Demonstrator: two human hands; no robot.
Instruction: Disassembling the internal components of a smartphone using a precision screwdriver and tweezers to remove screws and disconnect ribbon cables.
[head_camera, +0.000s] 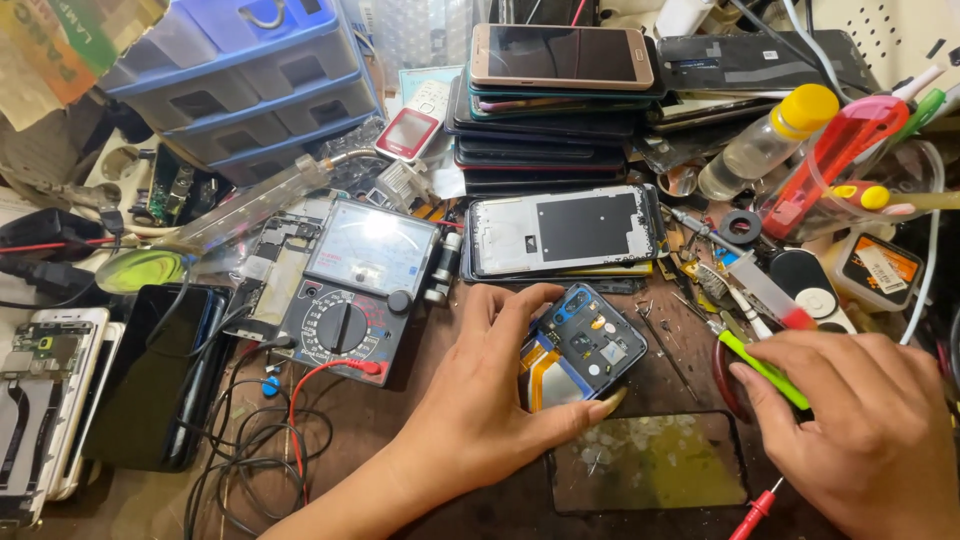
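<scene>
Right hand (870, 430) grips green tool (765, 368); left hand (490, 400) clamps opened phone (585, 345) edges.

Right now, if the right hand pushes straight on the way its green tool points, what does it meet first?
Likely the opened phone held by the left hand; the right hand aims its green tool up-left, but depth is unclear.

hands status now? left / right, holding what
Left hand: closed around the opened phone, fingers gripping its edges.
Right hand: closed on the green-handled tool.
</scene>
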